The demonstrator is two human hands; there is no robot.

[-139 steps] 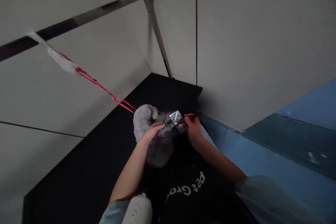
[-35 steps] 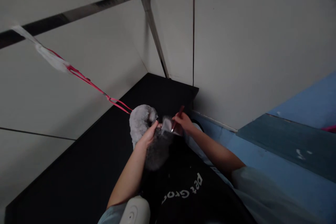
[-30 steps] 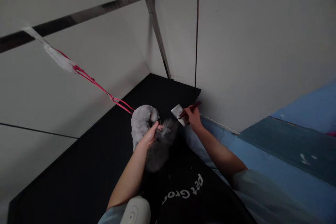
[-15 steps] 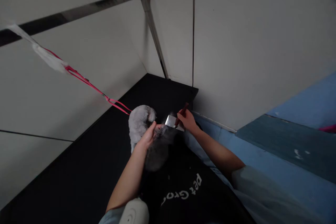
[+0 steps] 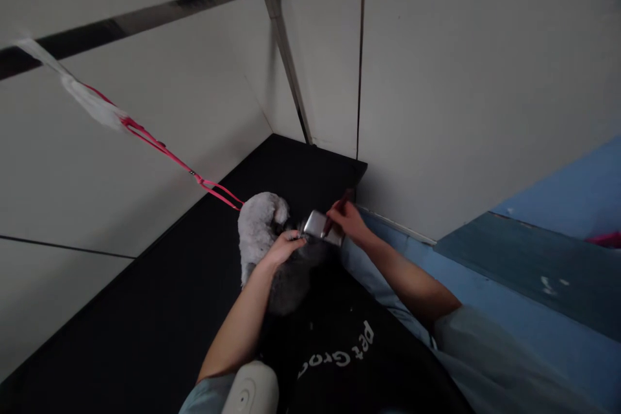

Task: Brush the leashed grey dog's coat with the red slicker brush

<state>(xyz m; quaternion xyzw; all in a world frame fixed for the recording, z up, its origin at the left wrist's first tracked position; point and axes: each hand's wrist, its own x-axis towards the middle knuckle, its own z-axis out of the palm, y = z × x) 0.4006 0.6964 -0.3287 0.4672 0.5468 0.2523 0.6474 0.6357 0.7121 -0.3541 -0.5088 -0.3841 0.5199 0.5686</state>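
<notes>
A small grey, fluffy dog (image 5: 257, 223) is on the black table, close against my apron. My left hand (image 5: 285, 248) is closed at its near side, apparently round a leg; fur and fingers hide most of the limb. In my right hand (image 5: 348, 220) is a slicker brush (image 5: 316, 224) with a shiny metal back and a dark red handle. The brush head is right beside my left fingertips, and its bristle side cannot be seen. A pink grooming loop (image 5: 165, 149) runs from the dog up to the left.
The black grooming table (image 5: 310, 171) stands against pale wall panels. A metal grooming arm (image 5: 286, 65) rises at its far corner, its bar crossing to the left with white material tied on. My black apron (image 5: 339, 336) carries white lettering. Right of the table is a blue surface (image 5: 485, 278).
My left hand has shifted slightly right, its fingers nearer the brush. The brush head has tilted and moved a little lower. The dog stays nearly in place.
</notes>
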